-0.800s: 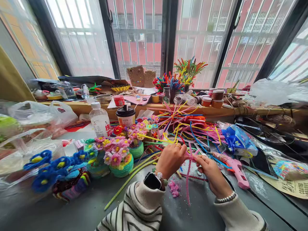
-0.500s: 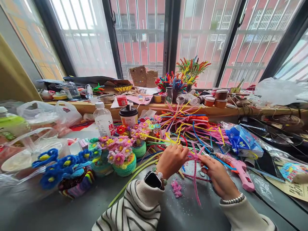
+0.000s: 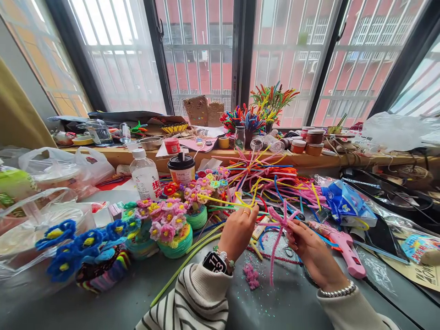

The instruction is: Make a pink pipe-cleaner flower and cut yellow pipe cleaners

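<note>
My right hand (image 3: 309,247) pinches a bundle of pink pipe cleaners (image 3: 283,221) at its middle. Its fuzzy arms spread out like a star, and one long arm hangs down over the table. To its left, my left hand (image 3: 237,233) is raised with its fingers curled and their tips together. Whatever those fingertips may hold is hidden. Just behind the left hand runs a bent yellow pipe cleaner (image 3: 220,201). Below the hands lies a small clump of pink fuzzy pieces (image 3: 251,276) amid scattered glitter on the grey tabletop.
A pink glue gun (image 3: 352,259) with a black cord lies right of my right hand. Pots of pink pipe-cleaner flowers (image 3: 172,224) and blue flowers (image 3: 89,238) stand left. Behind are loose pipe cleaners (image 3: 261,174), a bottle (image 3: 144,176) and a lidded cup (image 3: 181,170).
My left hand has moved left, away from the pink bundle. The right hand still holds the bundle, now turned so that its arms show more fully.
</note>
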`<state>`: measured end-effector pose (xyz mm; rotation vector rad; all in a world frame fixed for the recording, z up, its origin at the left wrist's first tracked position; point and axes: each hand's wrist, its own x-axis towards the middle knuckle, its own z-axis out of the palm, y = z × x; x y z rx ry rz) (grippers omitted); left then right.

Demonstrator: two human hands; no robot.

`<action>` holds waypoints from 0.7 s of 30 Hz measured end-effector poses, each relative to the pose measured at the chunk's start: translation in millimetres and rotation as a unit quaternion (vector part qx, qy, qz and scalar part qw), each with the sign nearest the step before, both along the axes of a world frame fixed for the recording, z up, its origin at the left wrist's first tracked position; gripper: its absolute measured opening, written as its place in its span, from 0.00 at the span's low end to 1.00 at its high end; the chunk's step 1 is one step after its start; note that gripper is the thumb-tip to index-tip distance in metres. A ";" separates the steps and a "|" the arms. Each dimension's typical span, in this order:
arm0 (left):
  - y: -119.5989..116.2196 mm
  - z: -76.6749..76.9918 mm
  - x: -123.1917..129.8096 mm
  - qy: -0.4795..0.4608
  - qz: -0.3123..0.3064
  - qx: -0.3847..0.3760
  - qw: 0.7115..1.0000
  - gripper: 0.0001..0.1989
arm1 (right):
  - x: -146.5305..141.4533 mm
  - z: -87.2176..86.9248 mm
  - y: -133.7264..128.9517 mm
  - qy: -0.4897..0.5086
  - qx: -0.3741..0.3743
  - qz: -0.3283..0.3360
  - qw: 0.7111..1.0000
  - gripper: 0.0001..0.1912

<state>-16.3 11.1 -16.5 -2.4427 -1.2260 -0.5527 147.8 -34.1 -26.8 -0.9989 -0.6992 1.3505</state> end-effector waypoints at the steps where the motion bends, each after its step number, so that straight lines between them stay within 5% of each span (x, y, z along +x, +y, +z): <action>1: 0.0 -0.7 -0.1 0.000 0.002 0.000 1.000 0.17 | -0.7 1.0 -0.3 0.008 0.002 0.008 1.000 0.07; 15: -1.5 -3.0 1.2 -0.012 -0.007 -0.031 0.999 0.17 | -1.0 -1.9 2.0 0.033 -0.027 0.001 0.999 0.08; 21: -4.4 -4.9 5.7 -0.204 -0.046 -0.125 0.970 0.14 | -2.2 -1.0 0.9 -0.003 -0.014 -0.008 1.000 0.07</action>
